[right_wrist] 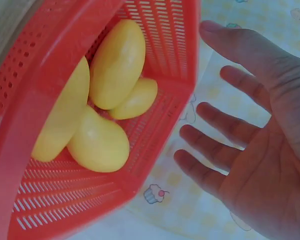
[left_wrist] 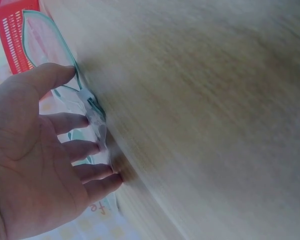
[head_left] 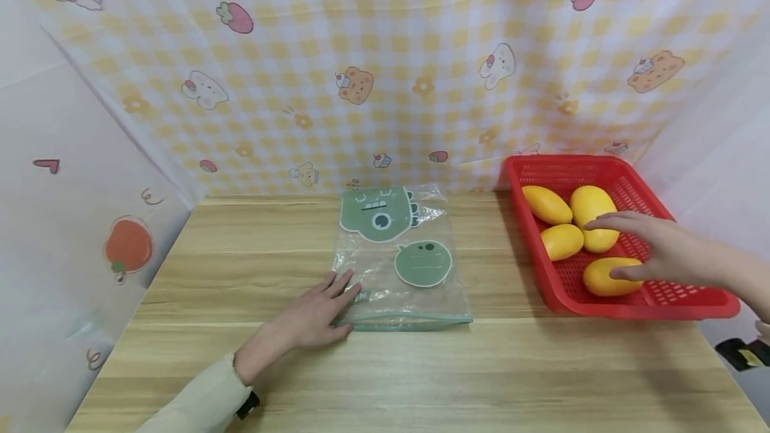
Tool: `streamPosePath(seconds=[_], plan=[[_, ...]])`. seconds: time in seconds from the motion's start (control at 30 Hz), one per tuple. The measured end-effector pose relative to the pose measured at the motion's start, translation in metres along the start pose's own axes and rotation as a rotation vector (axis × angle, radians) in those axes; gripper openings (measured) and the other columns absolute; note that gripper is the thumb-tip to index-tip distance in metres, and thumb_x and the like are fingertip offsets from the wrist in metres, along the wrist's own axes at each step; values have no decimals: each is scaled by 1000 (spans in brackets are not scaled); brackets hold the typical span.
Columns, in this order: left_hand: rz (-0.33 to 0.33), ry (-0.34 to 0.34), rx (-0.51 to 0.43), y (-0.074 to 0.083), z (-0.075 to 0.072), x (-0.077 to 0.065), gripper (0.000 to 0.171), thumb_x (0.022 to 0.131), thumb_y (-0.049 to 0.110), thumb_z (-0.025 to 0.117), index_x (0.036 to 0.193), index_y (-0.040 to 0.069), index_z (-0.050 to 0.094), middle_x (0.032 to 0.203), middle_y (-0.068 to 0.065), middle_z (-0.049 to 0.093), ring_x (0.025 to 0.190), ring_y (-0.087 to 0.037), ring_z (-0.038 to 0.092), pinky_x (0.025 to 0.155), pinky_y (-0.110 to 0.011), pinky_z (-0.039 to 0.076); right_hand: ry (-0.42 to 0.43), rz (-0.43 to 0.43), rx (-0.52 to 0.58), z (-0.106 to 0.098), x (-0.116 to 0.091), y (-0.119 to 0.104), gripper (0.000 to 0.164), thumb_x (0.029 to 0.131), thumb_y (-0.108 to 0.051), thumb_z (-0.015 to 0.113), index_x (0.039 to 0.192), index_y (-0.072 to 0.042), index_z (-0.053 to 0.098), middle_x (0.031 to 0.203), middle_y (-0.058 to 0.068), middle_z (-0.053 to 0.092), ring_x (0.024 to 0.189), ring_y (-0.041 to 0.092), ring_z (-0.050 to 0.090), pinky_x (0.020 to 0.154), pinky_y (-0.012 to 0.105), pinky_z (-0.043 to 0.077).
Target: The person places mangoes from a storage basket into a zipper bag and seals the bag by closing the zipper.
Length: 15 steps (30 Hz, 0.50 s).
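A clear zip bag [head_left: 391,293] with green cartoon prints lies flat on the table, its green zip edge toward the front. My left hand [head_left: 315,316] rests on the bag's left front corner with fingers spread; in the left wrist view the bag's mouth [left_wrist: 76,75] gapes a little by the thumb. Over the red plastic basket [head_left: 550,296] hangs my right hand [head_left: 680,252], fingers apart and holding nothing. Several yellow mangoes lie inside, among them a front mango [head_left: 601,279] below the thumb and a larger mango [head_left: 592,202] near the fingertips.
The wooden table [head_left: 240,252] ends at a checked cloth [head_left: 409,112] hung behind it. White cloth [head_left: 72,219] covers the left side. The basket stands at the table's right, apart from the bag.
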<state>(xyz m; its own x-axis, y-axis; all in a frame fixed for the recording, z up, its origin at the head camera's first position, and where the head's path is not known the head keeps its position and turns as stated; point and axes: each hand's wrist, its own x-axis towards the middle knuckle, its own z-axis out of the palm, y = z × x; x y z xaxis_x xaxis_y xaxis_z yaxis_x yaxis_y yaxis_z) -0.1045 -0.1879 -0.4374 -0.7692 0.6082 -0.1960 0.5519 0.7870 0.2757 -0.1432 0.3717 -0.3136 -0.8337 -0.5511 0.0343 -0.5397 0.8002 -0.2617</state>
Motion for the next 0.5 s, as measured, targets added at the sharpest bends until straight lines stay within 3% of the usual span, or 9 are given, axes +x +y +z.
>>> streamPosePath(seconds=[0.3, 0.5], plan=[[-7, 4, -4, -1, -2, -1, 72, 99, 38, 64, 157, 4, 37, 164, -23, 19, 145, -50, 21, 114, -58, 29, -122, 64, 63, -6, 2, 9, 79, 64, -19, 98, 133, -16, 61, 133, 19, 58, 118, 40, 53, 78, 52, 59], [-2, -3, -4, -1, -1, -1, 73, 100, 38, 64, 157, 3, 37, 164, -23, 19, 145, -51, 21, 113, -59, 30, -185, 86, 98, -3, 2, 19, 73, 66, -23, 97, 130, -17, 64, 130, 15, 60, 114, 38, 55, 78, 45, 59]])
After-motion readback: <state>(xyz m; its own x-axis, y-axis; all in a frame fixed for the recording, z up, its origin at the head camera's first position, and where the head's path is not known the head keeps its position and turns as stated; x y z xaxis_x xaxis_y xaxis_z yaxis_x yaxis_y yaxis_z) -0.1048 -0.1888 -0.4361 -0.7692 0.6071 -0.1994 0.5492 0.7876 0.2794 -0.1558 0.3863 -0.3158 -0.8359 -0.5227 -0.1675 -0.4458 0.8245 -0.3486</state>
